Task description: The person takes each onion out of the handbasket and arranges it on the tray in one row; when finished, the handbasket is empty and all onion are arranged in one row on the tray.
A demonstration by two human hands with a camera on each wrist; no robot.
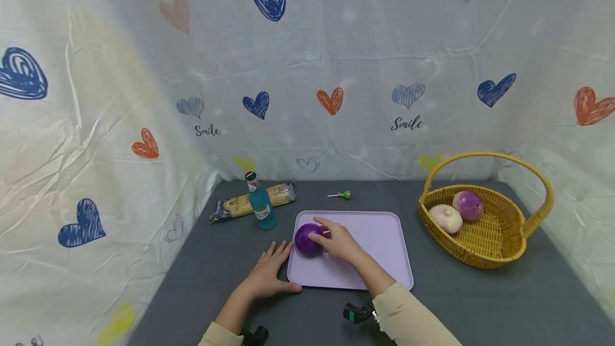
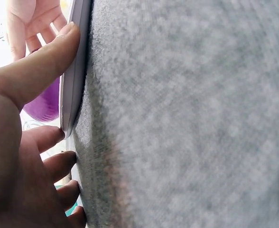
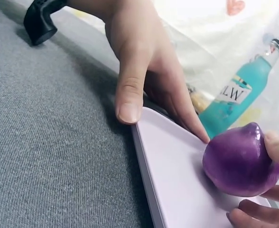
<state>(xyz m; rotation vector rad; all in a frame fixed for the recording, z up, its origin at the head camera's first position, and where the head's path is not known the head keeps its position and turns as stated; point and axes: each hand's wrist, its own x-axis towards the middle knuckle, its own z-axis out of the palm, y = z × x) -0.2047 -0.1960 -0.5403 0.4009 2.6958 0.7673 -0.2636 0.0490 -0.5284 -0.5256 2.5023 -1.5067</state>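
A glossy purple onion [image 1: 308, 240] sits at the left side of a pale lilac tray [image 1: 365, 250]. My right hand [image 1: 338, 242] holds it from the right, thumb and fingers curved about its side; the right wrist view shows the onion's [image 3: 241, 161] pointed tip upward. My left hand [image 1: 269, 274] is spread at the tray's near left corner. Its thumb [image 2: 59, 50] touches the front edge, while the other fingers reach along the left side with their tips near the cloth.
Behind the tray's left stand a blue bottle [image 1: 261, 207] and a bag of pasta-like food [image 1: 235, 207]. A green-and-red lollipop [image 1: 346, 195] lies beyond the tray. To the right, a yellow wicker basket [image 1: 499, 236] holds a whitish bulb [image 1: 446, 218] and another purple onion [image 1: 468, 205].
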